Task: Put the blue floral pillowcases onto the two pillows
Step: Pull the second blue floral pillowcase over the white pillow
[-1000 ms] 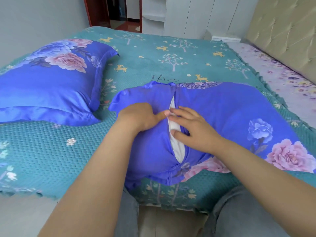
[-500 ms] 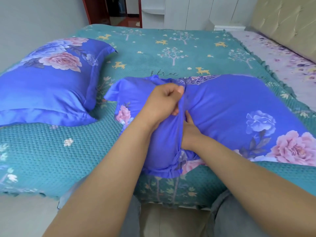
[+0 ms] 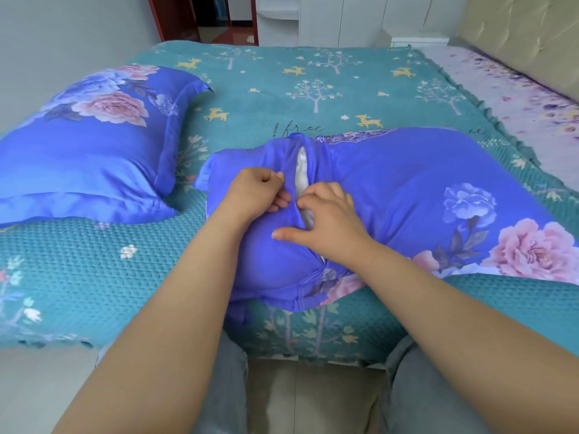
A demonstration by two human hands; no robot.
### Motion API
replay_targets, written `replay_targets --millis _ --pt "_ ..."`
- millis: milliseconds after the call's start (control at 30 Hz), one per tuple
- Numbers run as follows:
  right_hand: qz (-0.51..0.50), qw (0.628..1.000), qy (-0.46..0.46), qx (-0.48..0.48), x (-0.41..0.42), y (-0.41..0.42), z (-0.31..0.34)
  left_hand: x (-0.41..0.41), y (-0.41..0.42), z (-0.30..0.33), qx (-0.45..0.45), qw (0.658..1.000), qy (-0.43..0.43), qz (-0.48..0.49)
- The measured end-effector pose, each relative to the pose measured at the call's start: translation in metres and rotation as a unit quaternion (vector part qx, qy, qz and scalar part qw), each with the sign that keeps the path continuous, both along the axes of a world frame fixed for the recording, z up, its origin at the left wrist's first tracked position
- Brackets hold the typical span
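Note:
A pillow in a blue floral pillowcase (image 3: pixel 416 195) lies across the near edge of the bed. Its back slit is open and a strip of the white pillow (image 3: pixel 301 170) shows through. My left hand (image 3: pixel 255 192) is clenched on the left flap of the slit. My right hand (image 3: pixel 329 217) rests on the right edge of the slit, fingertips curled at the gap, thumb stretched left over the fabric. A second pillow, fully cased in the same blue floral cloth (image 3: pixel 91 151), lies at the left of the bed.
The bed is covered by a teal quilt (image 3: pixel 313 89) with deer and tree prints. A padded beige headboard (image 3: pixel 526 36) stands at the right, white cabinets (image 3: pixel 338 20) and a doorway behind. My knees are against the bed's near edge.
My left hand lowered the flap it had lifted, and my right hand came out from under it onto the slit's right edge. The white pillow shows again.

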State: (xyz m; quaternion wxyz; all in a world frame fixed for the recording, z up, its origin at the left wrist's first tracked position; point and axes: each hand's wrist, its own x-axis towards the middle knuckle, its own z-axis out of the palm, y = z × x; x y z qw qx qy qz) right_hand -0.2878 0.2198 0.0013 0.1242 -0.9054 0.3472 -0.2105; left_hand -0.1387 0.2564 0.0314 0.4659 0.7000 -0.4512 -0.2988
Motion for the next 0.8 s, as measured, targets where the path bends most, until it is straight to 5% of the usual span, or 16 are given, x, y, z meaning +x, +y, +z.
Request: replay_targets --millis 67,167,233,333,433,567,667,800 --pt "0.008 0.998 0.054 -0.028 0.006 0.012 -0.001 0.013 0.008 0.004 -0.022 0.999 0.034 -0.011" --pt "0.005 0.992 -0.117 0.046 0.008 0.021 0.0 0.055 0.015 -0.005 -0.032 0.985 -0.125 0.117" --pt "-0.033 0.974 -0.205 0.092 0.008 0.022 0.001 0.08 0.026 -0.012 0.086 0.968 -0.198 0.13" --pt "-0.084 0.954 -0.26 0.125 0.008 0.015 0.001 0.085 0.05 -0.014 0.275 0.961 -0.016 0.007" --pt "-0.126 0.924 -0.322 0.16 0.01 0.004 -0.001 0.093 0.061 -0.022 0.325 0.939 0.063 -0.099" --pt "-0.204 0.884 -0.365 0.209 0.008 -0.017 0.0 0.093 0.068 -0.028 0.256 0.945 0.136 -0.151" --pt "-0.22 0.909 -0.292 0.199 0.009 -0.024 0.002 0.086 0.068 -0.021 0.146 0.975 0.144 -0.092" --pt "-0.164 0.964 -0.21 -0.009 0.02 0.0 0.005 0.081 0.076 -0.01 0.069 0.994 0.082 0.004"
